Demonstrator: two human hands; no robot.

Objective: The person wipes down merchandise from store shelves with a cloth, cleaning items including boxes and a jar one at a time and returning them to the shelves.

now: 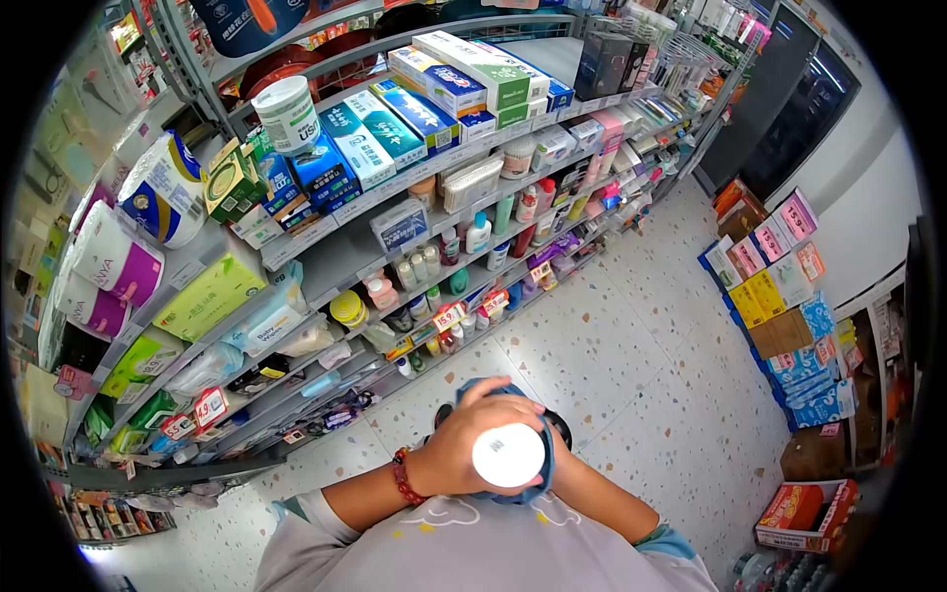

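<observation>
Near the bottom centre, a round white-topped container [508, 455] is held upright close to my body. My left hand [454, 446], with a red beaded bracelet at the wrist, is wrapped round its left and far sides. A blue-grey cloth [546, 444] lies around the container's right side and behind my fingers. My right hand [564, 472] is closed against this cloth on the right; its fingertips are mostly hidden. The container's side and label are covered by my hands.
Curved store shelves [434, 168] with boxes, bottles and tissue packs run across the left and far side. A white tub [286, 113] stands on the top shelf. Stacked goods [779, 296] line the right wall, with an open red carton [807, 515] below. Speckled floor [631, 326] lies between.
</observation>
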